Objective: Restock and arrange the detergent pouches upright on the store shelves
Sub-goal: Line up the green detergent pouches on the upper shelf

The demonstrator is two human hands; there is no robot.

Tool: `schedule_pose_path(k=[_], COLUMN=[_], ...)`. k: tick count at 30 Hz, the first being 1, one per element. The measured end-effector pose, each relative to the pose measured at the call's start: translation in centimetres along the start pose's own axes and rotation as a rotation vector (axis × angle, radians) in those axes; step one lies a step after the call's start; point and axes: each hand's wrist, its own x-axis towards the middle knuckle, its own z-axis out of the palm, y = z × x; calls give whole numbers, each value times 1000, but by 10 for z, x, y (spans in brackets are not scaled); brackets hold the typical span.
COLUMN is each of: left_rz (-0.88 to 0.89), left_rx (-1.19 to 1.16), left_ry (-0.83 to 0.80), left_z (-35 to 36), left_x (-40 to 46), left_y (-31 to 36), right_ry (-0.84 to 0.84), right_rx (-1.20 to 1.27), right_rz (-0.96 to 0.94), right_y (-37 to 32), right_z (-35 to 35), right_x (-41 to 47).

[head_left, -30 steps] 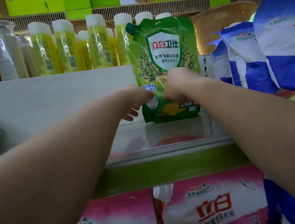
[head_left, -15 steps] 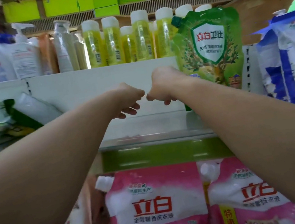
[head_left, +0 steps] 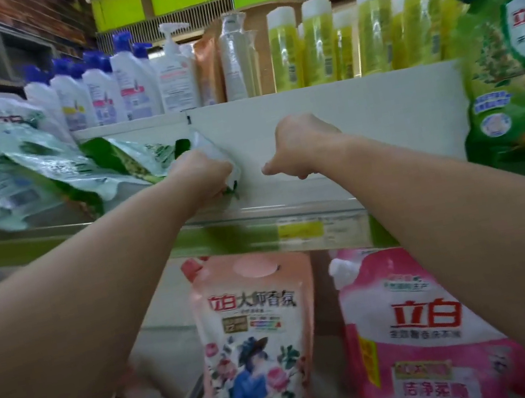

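A green detergent pouch (head_left: 510,67) stands upright at the right end of the middle shelf (head_left: 277,212). To the left, several green and white pouches (head_left: 51,171) lie flat in a heap on that shelf. My left hand (head_left: 201,174) grips the near corner of the nearest fallen pouch (head_left: 215,153), its fingers curled round the white edge. My right hand (head_left: 300,143) hovers over the bare stretch of shelf between the heap and the upright pouch, fingers curled and holding nothing.
The top shelf holds yellow bottles (head_left: 372,31) and white bottles with blue caps (head_left: 96,87). Below, a peach floral pouch (head_left: 257,342) and a pink pouch (head_left: 427,338) stand upright. A white back panel (head_left: 361,112) closes the middle shelf.
Both hands have left the upright green pouch and moved left along the shelf. My left hand has taken hold of a fallen pouch's corner. The view has swung left.
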Motion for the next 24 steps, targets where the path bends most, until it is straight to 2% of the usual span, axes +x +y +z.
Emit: schedule_pose_path(k=[10,17,24], left_rz=[27,119,140], left_rx=[-5,-20,4], left_ry=[41,106,145], left_z=[-58,-84,-103], left_x=[6,5,10], left_y=[-59,-75,-90], right_ry=[23,77,134], right_rx=[-2,4,-10], right_rz=[-40,-73,-101], right_y=[-80,-119,-141], right_z=[21,32,39], right_x=[10,17,28])
